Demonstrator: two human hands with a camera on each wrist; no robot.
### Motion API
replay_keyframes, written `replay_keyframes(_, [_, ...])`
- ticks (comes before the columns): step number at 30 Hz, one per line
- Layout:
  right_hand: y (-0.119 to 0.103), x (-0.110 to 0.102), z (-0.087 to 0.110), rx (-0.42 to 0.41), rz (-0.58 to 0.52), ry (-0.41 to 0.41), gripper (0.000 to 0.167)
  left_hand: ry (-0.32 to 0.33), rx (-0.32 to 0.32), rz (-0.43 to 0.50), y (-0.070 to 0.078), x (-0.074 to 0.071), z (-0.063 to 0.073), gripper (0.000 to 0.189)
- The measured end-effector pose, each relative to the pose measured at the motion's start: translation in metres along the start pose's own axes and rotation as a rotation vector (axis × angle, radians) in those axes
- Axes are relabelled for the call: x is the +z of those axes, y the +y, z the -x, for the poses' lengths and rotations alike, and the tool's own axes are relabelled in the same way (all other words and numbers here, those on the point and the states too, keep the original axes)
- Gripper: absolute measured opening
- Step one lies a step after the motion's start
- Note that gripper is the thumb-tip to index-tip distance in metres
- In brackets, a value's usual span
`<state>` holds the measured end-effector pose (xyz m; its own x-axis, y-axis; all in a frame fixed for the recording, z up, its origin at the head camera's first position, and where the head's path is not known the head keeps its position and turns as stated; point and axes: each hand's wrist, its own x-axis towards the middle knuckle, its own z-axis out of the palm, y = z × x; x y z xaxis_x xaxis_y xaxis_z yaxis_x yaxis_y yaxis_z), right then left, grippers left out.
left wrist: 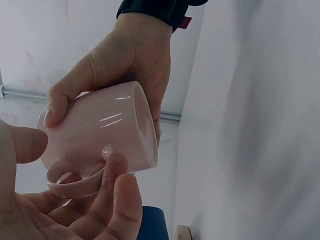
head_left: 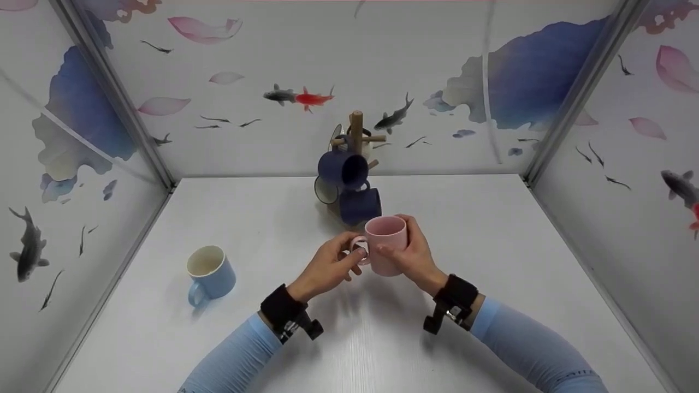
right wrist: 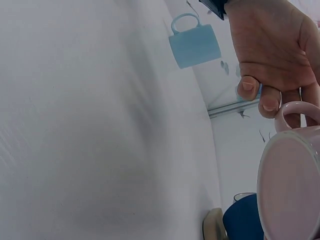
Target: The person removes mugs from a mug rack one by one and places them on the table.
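A pink mug is held upright above the white table, in front of the mug rack. My right hand grips its body, thumb on the near side and fingers wrapped round the far side. At the mug's left, my left hand is at the handle. Its fingers lie loosely bent behind and under the handle, touching it, while the thumb stands apart from the handle in the left wrist view. The mug's base faces the right wrist camera, where most of the right hand is hidden.
Behind the pink mug stands a wooden mug rack with two dark blue mugs and some paler cups hanging on it. A light blue mug stands upright on the table at the left. Printed walls enclose the back and sides.
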<state>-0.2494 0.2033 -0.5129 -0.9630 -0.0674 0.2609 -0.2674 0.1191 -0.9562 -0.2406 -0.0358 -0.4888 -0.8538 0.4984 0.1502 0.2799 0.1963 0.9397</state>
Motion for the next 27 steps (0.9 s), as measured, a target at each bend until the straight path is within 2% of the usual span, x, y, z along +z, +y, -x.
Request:
replay_keyframes(6, [0.002,0.001,0.0,-0.014,-0.027,-0.017,0.074,-0.001,-0.043,0.042,0.002,0.001,-0.002,0.033])
replay_keyframes(10, [0.003,0.002,0.0,-0.024,-0.034,-0.028,0.075,-0.016,-0.093,0.07,0.004,0.001,-0.003,0.029])
replay_keyframes(16, [0.003,0.004,0.001,-0.045,-0.029,-0.051,0.076,-0.04,-0.201,0.146,0.006,0.003,-0.004,0.038])
replay_keyframes(20, [0.004,0.007,0.001,-0.062,-0.027,-0.076,0.076,-0.046,-0.234,0.175,0.008,0.002,-0.004,0.04])
replay_keyframes(27, [0.006,0.008,0.003,-0.078,-0.03,-0.141,0.077,-0.114,-0.301,0.241,0.013,-0.004,-0.002,0.044])
